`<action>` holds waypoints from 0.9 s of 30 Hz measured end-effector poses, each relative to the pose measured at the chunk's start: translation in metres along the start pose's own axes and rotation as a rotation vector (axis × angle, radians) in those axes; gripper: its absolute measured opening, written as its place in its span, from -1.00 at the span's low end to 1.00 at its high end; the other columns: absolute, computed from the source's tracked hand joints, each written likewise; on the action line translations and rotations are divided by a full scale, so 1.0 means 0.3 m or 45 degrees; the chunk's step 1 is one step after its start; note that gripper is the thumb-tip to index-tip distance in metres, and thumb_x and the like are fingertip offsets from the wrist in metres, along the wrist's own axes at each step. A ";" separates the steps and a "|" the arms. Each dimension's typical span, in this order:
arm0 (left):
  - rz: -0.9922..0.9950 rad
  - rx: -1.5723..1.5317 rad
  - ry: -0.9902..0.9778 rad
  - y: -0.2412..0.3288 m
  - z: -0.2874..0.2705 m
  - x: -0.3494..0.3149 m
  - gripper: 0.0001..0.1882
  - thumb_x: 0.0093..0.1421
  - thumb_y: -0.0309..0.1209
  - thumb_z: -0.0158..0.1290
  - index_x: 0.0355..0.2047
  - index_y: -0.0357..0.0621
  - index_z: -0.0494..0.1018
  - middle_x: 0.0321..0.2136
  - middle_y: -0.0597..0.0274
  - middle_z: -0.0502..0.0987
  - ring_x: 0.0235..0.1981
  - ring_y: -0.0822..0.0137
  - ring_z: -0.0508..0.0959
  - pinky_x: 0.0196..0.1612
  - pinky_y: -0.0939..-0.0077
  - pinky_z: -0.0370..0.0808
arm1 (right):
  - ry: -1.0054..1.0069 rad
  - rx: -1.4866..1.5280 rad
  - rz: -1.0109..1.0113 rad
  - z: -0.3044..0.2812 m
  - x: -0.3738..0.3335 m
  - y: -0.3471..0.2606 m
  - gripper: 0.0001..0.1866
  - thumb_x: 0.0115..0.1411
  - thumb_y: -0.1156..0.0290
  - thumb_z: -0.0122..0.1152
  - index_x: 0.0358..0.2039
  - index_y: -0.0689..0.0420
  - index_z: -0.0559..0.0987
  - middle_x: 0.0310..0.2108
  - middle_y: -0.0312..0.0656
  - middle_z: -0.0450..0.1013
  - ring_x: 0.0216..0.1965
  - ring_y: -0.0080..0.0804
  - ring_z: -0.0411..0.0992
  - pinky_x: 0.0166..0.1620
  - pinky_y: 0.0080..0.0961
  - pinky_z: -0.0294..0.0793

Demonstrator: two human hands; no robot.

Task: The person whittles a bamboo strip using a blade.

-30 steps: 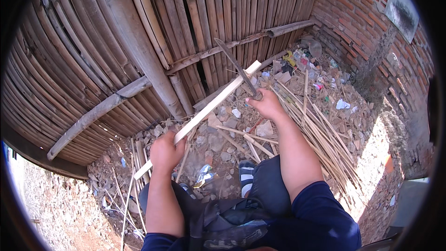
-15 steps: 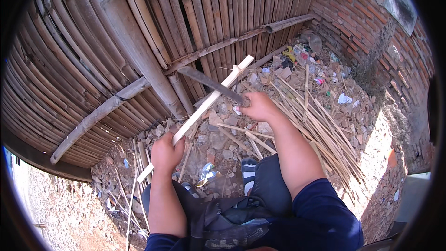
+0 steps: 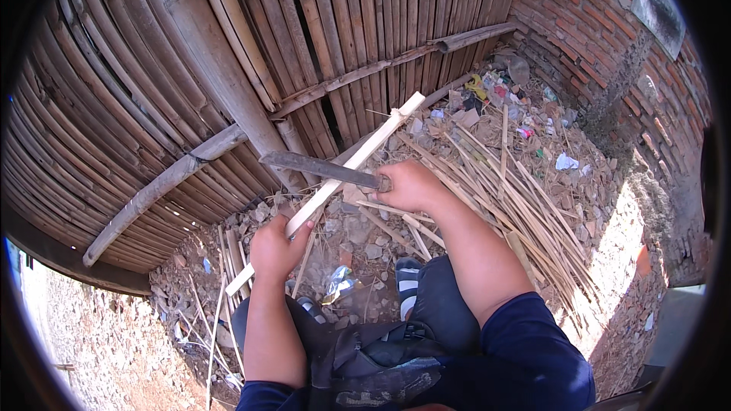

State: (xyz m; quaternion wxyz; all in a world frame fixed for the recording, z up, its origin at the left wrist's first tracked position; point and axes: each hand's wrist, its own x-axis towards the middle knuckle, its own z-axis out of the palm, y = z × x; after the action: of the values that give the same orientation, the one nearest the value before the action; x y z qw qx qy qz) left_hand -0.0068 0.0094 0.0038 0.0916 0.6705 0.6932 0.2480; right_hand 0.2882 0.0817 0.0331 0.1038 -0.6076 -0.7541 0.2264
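Note:
My left hand (image 3: pixel 278 250) is closed round the lower part of a pale split bamboo strip (image 3: pixel 356 158), which slants up and away to the right. Near its far end the strip has a knot with a few frayed fibres. My right hand (image 3: pixel 411 186) grips the handle of a machete (image 3: pixel 320 167). The dark blade points left and lies across the strip, roughly midway between the left hand and the knot. Most of the handle is hidden in my fist.
A bamboo wall (image 3: pixel 365 30) rises in front, meeting a brick wall (image 3: pixel 571 38) at the right. Many cut strips (image 3: pixel 518 213) lie piled on the rubble to my right. Thinner sticks (image 3: pixel 212 335) lie at the left. Litter (image 3: pixel 341 285) lies near my sandalled feet.
The machete has slid down along the strip toward my left hand, its blade now closer to level. The strip's far end has shifted slightly right.

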 end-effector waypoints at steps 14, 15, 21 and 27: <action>0.046 -0.008 0.065 0.026 0.003 0.000 -0.39 0.14 0.16 0.26 -0.52 -0.24 0.51 -0.63 -0.11 0.53 -0.50 -0.16 0.60 -0.36 0.00 0.51 | 0.339 0.251 0.311 -0.053 -0.003 0.045 -0.56 0.13 0.13 0.41 -0.01 0.03 0.66 -0.23 0.05 0.63 -0.11 0.06 0.59 -0.01 -0.11 0.56; 0.043 -0.020 0.077 0.024 0.005 0.000 -0.39 0.14 0.16 0.26 -0.52 -0.24 0.51 -0.62 -0.10 0.54 -0.50 -0.16 0.60 -0.36 0.00 0.51 | 0.273 0.175 0.221 -0.043 -0.008 0.021 -0.57 0.12 0.13 0.41 -0.03 0.02 0.66 -0.23 0.04 0.63 -0.11 0.05 0.59 -0.02 -0.10 0.56; 0.061 -0.018 0.114 0.005 0.009 -0.004 -0.41 0.17 0.16 0.24 -0.49 -0.22 0.53 -0.61 -0.07 0.55 -0.50 -0.15 0.60 -0.37 0.01 0.50 | 0.044 -0.019 0.041 -0.015 -0.018 -0.038 -0.61 0.10 0.08 0.42 -0.10 -0.05 0.67 -0.21 0.01 0.62 -0.10 0.05 0.58 -0.04 -0.06 0.57; 0.096 0.082 0.220 0.006 0.008 0.007 -0.47 0.16 0.11 0.25 -0.45 -0.17 0.54 -0.57 -0.04 0.57 -0.49 -0.13 0.61 -0.38 0.00 0.51 | 0.422 0.236 0.219 -0.029 0.028 0.149 -0.51 0.11 0.07 0.43 -0.03 0.08 0.66 -0.21 0.07 0.63 -0.10 0.05 0.59 -0.02 -0.11 0.56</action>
State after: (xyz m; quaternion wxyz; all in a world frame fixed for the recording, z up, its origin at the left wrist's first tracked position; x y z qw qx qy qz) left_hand -0.0045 0.0119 0.0031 0.0004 0.6748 0.6804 0.2860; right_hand 0.3289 0.0988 0.0188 0.2622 -0.6865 -0.6481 0.1998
